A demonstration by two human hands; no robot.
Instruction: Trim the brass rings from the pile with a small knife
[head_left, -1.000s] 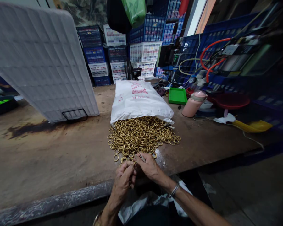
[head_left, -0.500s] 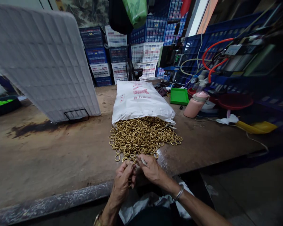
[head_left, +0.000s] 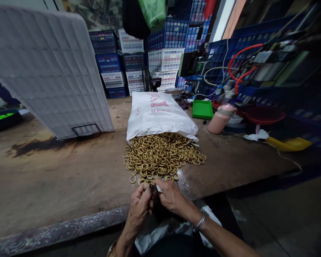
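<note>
Gold-coloured rings [head_left: 160,153], bulk judged unhandled, lay heaped on the surface [head_left: 69,178] at the white sack's [head_left: 160,114] mouth, left hand [head_left: 140,200] pinching apparently one in its fingers, right hand [head_left: 172,197] grasping a small tool [head_left: 159,188].

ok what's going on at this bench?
A person works bare-handed at the bench. The right hand grips a small pale item, maybe a tool, close against the left hand; what the left fingers pinch is too small to tell. Just beyond them, brass-coloured rings lie heaped at the mouth of a white sack lying flat.
</note>
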